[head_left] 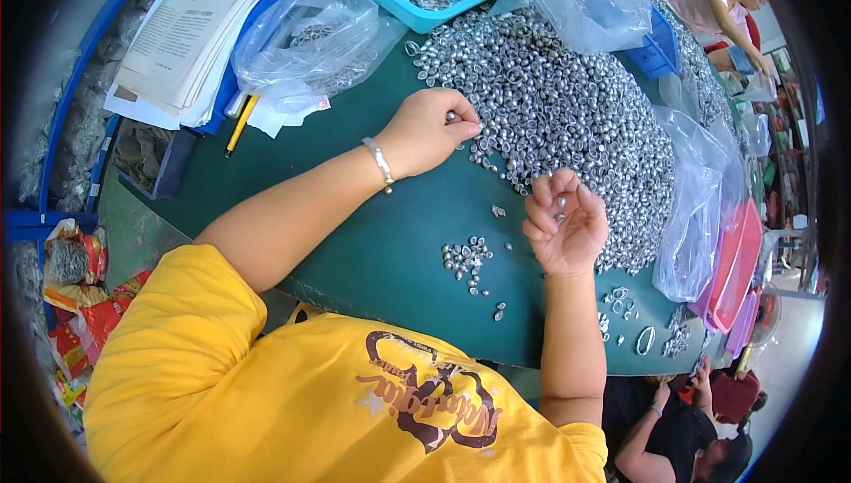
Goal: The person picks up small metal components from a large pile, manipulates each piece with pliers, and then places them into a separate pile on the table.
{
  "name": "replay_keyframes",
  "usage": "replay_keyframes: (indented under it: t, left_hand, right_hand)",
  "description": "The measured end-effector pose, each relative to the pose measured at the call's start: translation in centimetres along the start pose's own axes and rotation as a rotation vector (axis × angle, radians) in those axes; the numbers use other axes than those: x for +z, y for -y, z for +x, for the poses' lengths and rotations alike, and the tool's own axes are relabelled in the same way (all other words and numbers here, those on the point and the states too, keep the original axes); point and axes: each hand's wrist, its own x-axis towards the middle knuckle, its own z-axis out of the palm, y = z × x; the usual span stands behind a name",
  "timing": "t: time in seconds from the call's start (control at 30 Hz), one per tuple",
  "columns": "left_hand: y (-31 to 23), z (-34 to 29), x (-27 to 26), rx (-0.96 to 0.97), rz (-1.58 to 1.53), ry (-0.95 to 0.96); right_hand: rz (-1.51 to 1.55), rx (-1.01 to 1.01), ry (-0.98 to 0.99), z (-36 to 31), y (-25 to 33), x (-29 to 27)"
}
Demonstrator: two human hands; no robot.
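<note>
A big heap of small silver metal pieces [567, 97], rounded and ring-like, covers the far middle and right of the green table [390, 226]. At the heap's left edge is my left hand [427, 133], its fingers curled and pinching a small silver metal piece [453, 117]. My right hand [569, 226] is turned palm up at the heap's near edge. Its fingers curl over a few of the same pieces [560, 209] lying in them. A small pile of silver pieces [466, 258] sits on the table between my forearms.
Beyond the hands stand a turquoise basket [425, 13], a clear plastic bag [306, 44] and a stack of papers [191, 31]. A yellow pen [239, 127] lies at left. Toward the right are a plastic bag [696, 217], a pink tray [736, 257] and larger rings [645, 339]. Other people sit nearby.
</note>
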Motion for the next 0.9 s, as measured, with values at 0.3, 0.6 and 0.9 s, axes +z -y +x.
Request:
replay_keyframes:
  t: [0.3,0.6,0.9]
  left_hand:
    - [-0.7,-3.1,-0.8,-0.387,-1.059,0.102]
    - [-0.8,-3.4,-0.6,-0.426,-1.109,0.137]
    - [-0.7,-3.5,-0.6,-0.416,-1.099,0.142]
  right_hand:
    - [-2.085,-0.645,-0.229,5.4,-1.5,0.1]
    - [-1.076,-0.005,-0.478,3.4,-1.1,2.0]
    - [-0.247,0.282,-0.120,2.2,-0.3,1.6]
